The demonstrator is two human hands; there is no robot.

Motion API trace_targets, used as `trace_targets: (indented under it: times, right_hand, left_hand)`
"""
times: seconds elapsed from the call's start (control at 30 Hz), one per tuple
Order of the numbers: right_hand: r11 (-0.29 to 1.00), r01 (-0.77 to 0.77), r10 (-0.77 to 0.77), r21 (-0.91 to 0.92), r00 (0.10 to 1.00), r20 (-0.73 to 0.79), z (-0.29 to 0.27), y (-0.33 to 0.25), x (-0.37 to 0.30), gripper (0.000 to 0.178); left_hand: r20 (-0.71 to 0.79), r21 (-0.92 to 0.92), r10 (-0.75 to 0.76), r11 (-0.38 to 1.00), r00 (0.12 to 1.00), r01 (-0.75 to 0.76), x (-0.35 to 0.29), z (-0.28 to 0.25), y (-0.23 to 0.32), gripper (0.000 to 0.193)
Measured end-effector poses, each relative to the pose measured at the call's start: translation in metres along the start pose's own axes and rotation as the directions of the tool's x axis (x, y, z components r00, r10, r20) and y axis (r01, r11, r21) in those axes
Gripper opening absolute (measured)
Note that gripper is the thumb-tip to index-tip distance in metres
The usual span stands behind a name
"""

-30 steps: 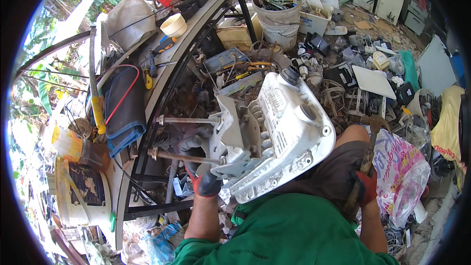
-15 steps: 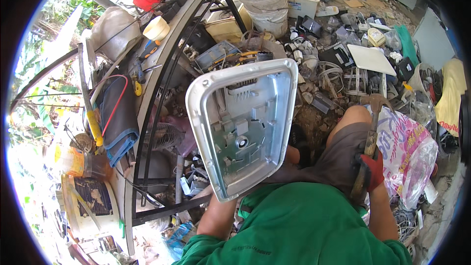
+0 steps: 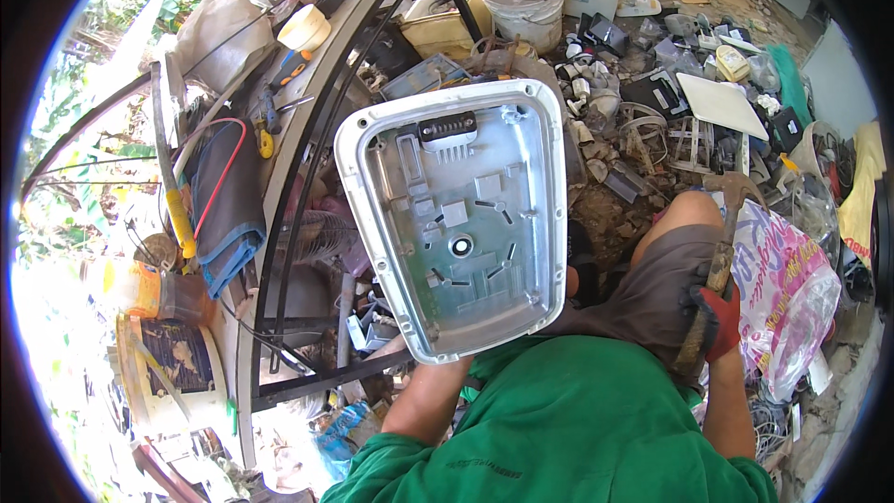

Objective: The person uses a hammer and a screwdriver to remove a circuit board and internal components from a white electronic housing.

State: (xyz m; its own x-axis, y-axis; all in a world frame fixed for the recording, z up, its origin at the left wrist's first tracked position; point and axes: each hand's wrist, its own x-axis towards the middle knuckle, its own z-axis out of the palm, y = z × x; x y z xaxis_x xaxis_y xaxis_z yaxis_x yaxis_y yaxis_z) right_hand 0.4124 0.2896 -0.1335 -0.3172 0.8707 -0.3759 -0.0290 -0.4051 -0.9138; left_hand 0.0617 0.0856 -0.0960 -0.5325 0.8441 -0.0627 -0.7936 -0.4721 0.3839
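Observation:
A shallow cast-metal housing (image 3: 438,289) with rounded corners hangs over my lap, its open inside turned up to me. Raised blocks, a round central boss and a dark strip of fins (image 3: 449,126) show in its floor. My left forearm (image 3: 430,402) runs up behind its lower edge; the housing hides that hand, which holds it up from beneath. On the right, my right hand (image 3: 720,321), in a red and dark glove, is closed round the worn wooden handle of a hammer (image 3: 719,265). The hammer lies along my thigh, its head (image 3: 742,191) beyond my knee.
At left stands a metal-framed bench (image 3: 289,158) carrying screwdrivers (image 3: 267,137) and a dark cloth (image 3: 228,214). A bucket of scrap (image 3: 517,9) stands ahead. Broken electronics and a white panel (image 3: 722,110) litter the floor. Beside my right knee is a printed plastic bag (image 3: 782,289).
The housing has turned and tilted so that its inside faces me more squarely, and it sits slightly further left. My right hand still holds the hammer, shifted a little right in view.

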Motion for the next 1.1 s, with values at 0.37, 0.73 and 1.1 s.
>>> trace_targets:
  times: [0.37,0.73,1.1]
  right_hand:
    - [0.999,-0.025,0.023,0.028,0.998,0.051,0.003,-0.004,-0.001,0.035]
    - [1.0,-0.029,0.029,-0.009,0.999,0.02,0.004,-0.004,0.001,0.037]
    - [1.0,0.006,-0.006,0.009,1.0,0.017,0.003,-0.002,0.001,0.035]
  left_hand:
    - [-0.024,-0.017,0.001,1.0,1.0,-0.002,-0.002,-0.005,-0.005,0.071]
    - [-0.032,-0.023,-0.005,1.0,0.999,0.004,-0.002,-0.008,-0.008,0.07]
    - [-0.038,-0.019,-0.012,1.0,0.999,0.011,-0.005,-0.011,-0.009,0.07]
